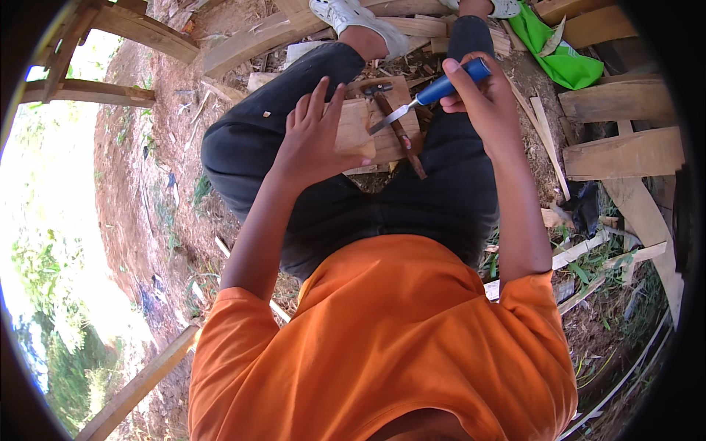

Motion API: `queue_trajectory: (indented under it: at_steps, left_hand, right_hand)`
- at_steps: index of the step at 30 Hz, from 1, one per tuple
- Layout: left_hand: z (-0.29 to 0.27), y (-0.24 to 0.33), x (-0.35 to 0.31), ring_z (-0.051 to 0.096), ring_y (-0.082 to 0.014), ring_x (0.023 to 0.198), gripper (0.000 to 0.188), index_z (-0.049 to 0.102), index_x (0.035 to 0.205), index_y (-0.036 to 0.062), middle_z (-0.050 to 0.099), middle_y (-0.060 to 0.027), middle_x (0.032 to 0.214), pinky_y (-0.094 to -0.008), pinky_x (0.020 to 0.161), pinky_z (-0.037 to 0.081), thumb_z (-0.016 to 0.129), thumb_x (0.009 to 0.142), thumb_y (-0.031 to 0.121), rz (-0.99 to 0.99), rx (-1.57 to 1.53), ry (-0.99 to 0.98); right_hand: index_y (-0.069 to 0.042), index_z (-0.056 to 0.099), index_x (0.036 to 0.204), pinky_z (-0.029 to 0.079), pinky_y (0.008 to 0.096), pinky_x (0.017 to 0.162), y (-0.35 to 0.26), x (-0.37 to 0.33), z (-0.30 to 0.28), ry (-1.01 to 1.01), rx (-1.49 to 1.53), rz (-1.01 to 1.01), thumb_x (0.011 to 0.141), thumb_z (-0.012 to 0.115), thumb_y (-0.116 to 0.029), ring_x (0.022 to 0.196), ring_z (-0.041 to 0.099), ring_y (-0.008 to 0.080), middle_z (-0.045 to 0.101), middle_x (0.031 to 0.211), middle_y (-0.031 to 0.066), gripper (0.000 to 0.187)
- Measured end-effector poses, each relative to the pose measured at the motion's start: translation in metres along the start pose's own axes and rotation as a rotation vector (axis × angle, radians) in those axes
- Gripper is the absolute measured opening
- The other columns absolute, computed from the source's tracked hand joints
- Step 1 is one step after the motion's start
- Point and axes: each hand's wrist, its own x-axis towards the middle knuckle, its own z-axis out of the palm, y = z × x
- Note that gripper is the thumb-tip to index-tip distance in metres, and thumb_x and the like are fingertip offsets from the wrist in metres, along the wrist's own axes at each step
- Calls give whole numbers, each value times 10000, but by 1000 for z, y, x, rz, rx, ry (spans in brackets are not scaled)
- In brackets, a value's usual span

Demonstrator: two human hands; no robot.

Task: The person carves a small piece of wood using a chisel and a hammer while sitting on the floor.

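My right hand [491, 103] is closed round the blue handle of a chisel [444, 87]. Its metal blade slants down to the left, over a hammer [399, 131] with a brown wooden handle. The hammer lies across pale wooden pieces [354, 123] between my thighs, its head at the far end. My left hand [312, 143] is open, its fingers stretched away from me along the left side of the wood. The left thumb reaches across the wood's near edge; whether the palm presses on it, I cannot tell.
Wood offcuts and chips litter the brown soil [147, 184] around my legs. Stacked timber [621, 154] stands on the right, beside a bright green bag [562, 55]. Beams [140, 29] frame the upper left, and a long wooden bar [140, 386] crosses the lower left.
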Motion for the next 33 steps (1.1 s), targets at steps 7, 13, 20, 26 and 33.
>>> queue_trajectory:
  at_steps: [7,13,20,26,33]
  left_hand:
    - [-21,32,67,666,-183,973,493,542,1301,14,671,-73,1094,-298,863,535,747,939,279,-5,-730,-276]
    - [4,-3,69,539,-68,790,313,546,1163,47,586,26,918,-250,692,466,615,1049,329,37,-1143,-9]
    - [18,-2,71,475,-57,693,328,512,965,86,478,41,782,-240,643,440,571,1065,393,-72,-1209,-15]
    - [22,-6,79,467,-58,659,341,522,965,75,485,40,780,-241,610,432,575,1062,398,-72,-1128,-28]
    - [24,-1,94,542,-89,737,483,580,1096,6,562,-23,769,-292,653,461,604,1028,483,-188,-965,-174]
  right_hand:
    - [-4,610,1099,579,235,637,-7,8,47,-122,4,-98,866,834,-378,684,695,101,673,821,41,494]
    - [-34,623,1166,538,289,829,33,6,34,-117,-61,-109,895,794,-390,939,679,134,669,965,63,479]
    - [-35,578,1320,521,365,935,120,-19,33,-403,-556,140,856,774,-383,1038,689,263,705,1090,155,613]
    - [-51,520,1389,494,412,1003,120,-27,43,-358,-769,44,866,724,-320,1156,662,349,683,1232,190,623]
    - [-45,471,1411,510,332,613,133,-14,28,-369,-469,216,979,590,-216,657,616,177,620,926,97,479]
